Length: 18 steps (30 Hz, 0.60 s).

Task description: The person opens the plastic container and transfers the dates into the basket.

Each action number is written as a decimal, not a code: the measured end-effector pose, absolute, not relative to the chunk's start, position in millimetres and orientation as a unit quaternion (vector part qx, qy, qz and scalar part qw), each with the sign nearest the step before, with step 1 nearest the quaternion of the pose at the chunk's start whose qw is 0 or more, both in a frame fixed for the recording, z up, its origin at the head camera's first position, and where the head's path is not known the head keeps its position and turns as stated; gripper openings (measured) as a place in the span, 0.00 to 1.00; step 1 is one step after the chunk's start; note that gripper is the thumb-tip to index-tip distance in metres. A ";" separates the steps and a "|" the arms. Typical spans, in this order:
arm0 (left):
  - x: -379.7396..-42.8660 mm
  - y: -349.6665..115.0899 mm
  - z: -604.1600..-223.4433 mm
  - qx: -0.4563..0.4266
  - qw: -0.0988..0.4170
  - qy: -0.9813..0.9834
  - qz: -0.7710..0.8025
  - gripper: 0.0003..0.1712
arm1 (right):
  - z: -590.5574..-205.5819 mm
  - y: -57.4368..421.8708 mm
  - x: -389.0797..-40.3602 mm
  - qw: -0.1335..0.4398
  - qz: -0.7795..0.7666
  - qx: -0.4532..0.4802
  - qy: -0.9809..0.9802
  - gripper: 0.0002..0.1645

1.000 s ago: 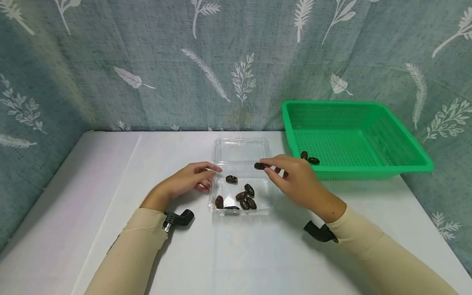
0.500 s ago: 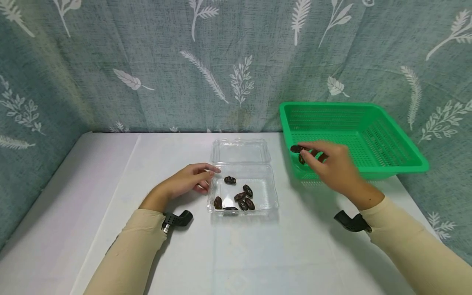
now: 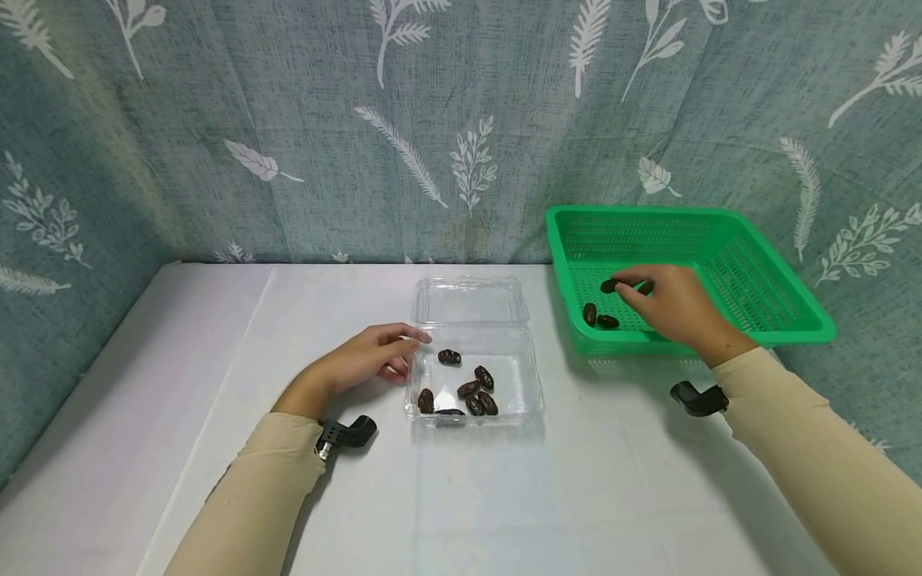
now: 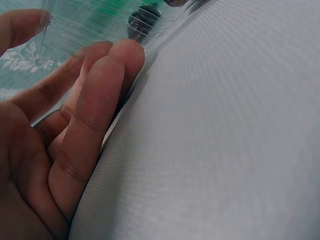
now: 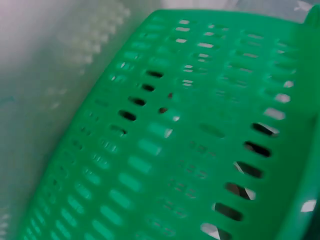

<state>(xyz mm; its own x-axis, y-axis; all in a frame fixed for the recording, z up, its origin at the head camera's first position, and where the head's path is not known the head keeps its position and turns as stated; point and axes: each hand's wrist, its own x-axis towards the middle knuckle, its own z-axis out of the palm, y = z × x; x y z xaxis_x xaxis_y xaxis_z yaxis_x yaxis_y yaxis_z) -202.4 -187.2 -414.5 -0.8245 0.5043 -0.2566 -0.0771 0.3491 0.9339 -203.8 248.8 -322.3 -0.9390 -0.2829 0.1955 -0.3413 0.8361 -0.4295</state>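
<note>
A: Where is the right hand (image 3: 666, 304)?
B: It is over the green basket (image 3: 763, 320). Its fingers pinch one dark date (image 3: 609, 286) just above the basket floor.

A: Are there more dates in the basket?
B: Yes, two dates (image 3: 598, 317) lie close together near the left wall, just below the held one.

A: What does the left hand (image 3: 367, 358) do?
B: It rests on the white counter (image 3: 504, 496) with its fingers gently bent. The fingertips (image 4: 120, 55) touch the left side of the clear box (image 3: 529, 384). It holds nothing.

A: What is in the box?
B: Some dates (image 3: 471, 388), most bunched near the front, and one further back. Its lid (image 3: 470, 300) lies open behind it.

A: Where is the basket from the box?
B: To the right, near it but apart, by the leafy curtain (image 3: 288, 128).
</note>
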 end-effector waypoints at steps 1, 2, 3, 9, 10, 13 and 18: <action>-202.4 -187.3 -414.5 0.137 0.261 0.779 0.553 0.25 | -323.3 249.4 -206.6 0.048 0.229 0.160 -0.959 0.17; -202.4 -187.4 -414.6 0.137 0.260 0.780 0.552 0.25 | -324.5 249.9 -209.5 0.033 0.225 0.158 -0.961 0.17; -202.3 -187.4 -414.5 0.136 0.261 0.780 0.553 0.25 | -325.5 250.3 -212.4 0.018 0.220 0.154 -0.963 0.17; -201.3 -186.0 -413.5 0.132 0.264 0.779 0.553 0.25 | -329.9 251.3 -225.4 -0.036 0.193 0.149 -0.969 0.18; -201.3 -185.9 -413.4 0.132 0.264 0.779 0.553 0.25 | -330.2 251.1 -227.3 -0.041 0.189 0.150 -0.969 0.18; -201.7 -186.0 -413.5 0.132 0.263 0.778 0.555 0.25 | -330.9 249.7 -232.6 -0.054 0.182 0.154 -0.970 0.17; -202.2 -185.8 -413.1 0.132 0.263 0.776 0.557 0.25 | -332.4 247.8 -240.0 -0.068 0.156 0.154 -0.973 0.17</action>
<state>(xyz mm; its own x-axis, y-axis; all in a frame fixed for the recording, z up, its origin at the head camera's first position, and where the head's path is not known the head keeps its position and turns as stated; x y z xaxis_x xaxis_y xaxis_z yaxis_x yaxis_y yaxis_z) -202.2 -185.8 -413.1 -0.8270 0.4980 -0.2610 -0.0879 0.3440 0.9349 -240.0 247.8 -332.4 -0.9432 -0.3212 -0.0850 -0.2785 0.9038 -0.3249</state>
